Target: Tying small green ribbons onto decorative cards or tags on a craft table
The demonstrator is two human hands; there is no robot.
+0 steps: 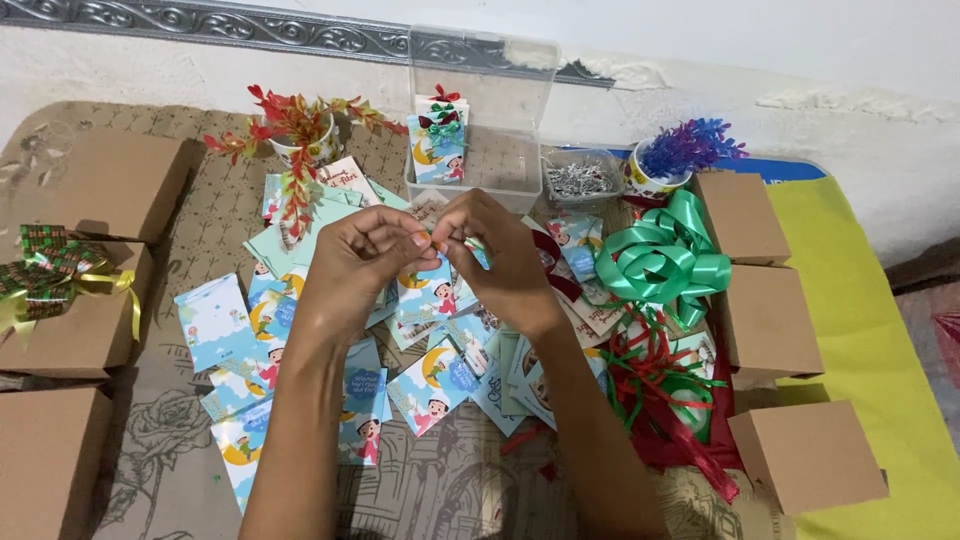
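Left hand (pixel 365 245) and right hand (pixel 495 240), grips pinching one small card (pixel 455 245), just before the clear box (pixel 480 150).

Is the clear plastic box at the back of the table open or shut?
Open. The clear box has its lid standing up behind it, and decorated cards stand inside.

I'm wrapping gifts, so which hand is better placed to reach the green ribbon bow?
Probably the right hand: the green ribbon bow lies just to its right, while the left hand sits farther off, across it.
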